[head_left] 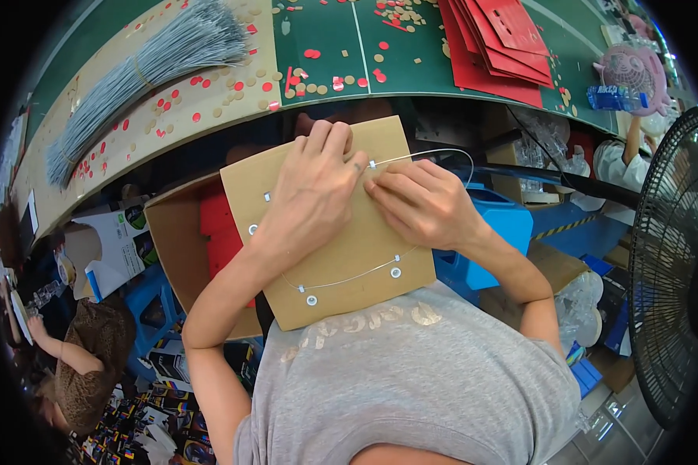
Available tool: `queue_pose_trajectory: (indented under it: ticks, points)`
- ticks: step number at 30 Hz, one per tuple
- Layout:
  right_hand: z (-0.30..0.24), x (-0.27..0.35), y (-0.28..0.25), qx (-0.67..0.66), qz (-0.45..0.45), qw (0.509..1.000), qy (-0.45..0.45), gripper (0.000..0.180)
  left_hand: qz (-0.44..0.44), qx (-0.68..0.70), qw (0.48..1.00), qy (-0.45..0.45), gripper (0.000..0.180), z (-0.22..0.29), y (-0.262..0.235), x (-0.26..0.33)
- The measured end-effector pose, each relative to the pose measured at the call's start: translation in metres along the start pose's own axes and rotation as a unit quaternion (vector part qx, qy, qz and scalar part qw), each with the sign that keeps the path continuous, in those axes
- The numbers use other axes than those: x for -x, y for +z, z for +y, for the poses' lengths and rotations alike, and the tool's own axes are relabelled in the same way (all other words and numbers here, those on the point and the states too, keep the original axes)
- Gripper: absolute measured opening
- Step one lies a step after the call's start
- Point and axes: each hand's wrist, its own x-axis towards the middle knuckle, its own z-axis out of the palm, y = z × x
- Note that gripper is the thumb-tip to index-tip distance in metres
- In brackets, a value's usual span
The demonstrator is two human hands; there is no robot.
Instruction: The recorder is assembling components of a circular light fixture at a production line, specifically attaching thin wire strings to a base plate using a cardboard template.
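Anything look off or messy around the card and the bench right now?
Small red and tan punched discs lie scattered across the bench, like loose waste. The brown card, under the left hand and right hand, sits tilted. The grey cord looks intact.

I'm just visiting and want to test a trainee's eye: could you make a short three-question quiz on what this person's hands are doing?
1. True or false: the left hand lies flat on the brown card.
2. What do the right hand's fingertips pinch? A) grey cord B) red sheets C) fan
3. What lies bundled on the bench's left part?

Key: 1 true; 2 A; 3 a sheaf of grey cords.
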Motion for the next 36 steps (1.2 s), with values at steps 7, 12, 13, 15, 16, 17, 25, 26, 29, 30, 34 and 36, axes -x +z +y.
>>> queue_pose_trajectory:
  ticks: [7,12,13,15,16,17,25,26,29,30,34,36]
  points:
    - [-0.003,0.007,-0.001,-0.006,0.021,0.998,0.064,0.029,0.057,-0.021,0.997,-0.043,0.007,-0.021,-0.031,0.041]
    - [-0.009,-0.02,0.003,-0.004,-0.011,0.998,0.063,0.026,0.146,0.212,0.961,-0.097,0.009,-0.04,-0.007,0.069]
    - [-0.014,-0.035,0.013,-0.05,0.027,0.996,0.067,0.024,0.158,0.217,0.959,-0.091,0.009,-0.035,-0.006,0.067]
    - [-0.018,-0.049,0.03,-0.167,0.036,0.982,0.079,0.03,0.177,0.194,0.963,-0.066,0.006,-0.034,-0.005,0.066]
    - [-0.017,-0.048,0.034,-0.17,0.037,0.982,0.074,0.03,0.179,0.19,0.963,-0.07,0.006,-0.032,-0.004,0.07]
    - [-0.014,-0.05,0.037,-0.175,0.021,0.983,0.051,0.036,0.228,0.242,0.937,-0.109,0.008,-0.034,-0.002,0.072]
    - [-0.019,-0.056,0.03,-0.142,-0.038,0.989,0.015,0.049,0.221,0.618,0.697,-0.29,0.071,-0.015,0.001,0.083]
    - [-0.022,-0.059,0.024,-0.105,-0.063,0.992,0.01,0.048,0.213,0.62,0.688,-0.31,0.071,-0.015,-0.002,0.081]
    - [-0.025,-0.059,0.016,-0.053,-0.106,0.993,-0.004,0.048,0.257,0.622,0.679,-0.293,0.069,-0.02,0.009,0.083]
    - [-0.025,-0.059,0.014,-0.039,-0.122,0.992,-0.012,0.048,0.259,0.623,0.678,-0.292,0.069,-0.02,0.009,0.082]
    - [-0.02,-0.064,0.012,-0.028,-0.141,0.989,-0.042,0.05,0.271,0.606,0.689,-0.291,0.066,-0.019,0.009,0.079]
    - [-0.014,-0.067,0.015,0.003,-0.127,0.986,-0.107,0.053,0.275,0.602,0.691,-0.29,0.065,-0.018,0.011,0.078]
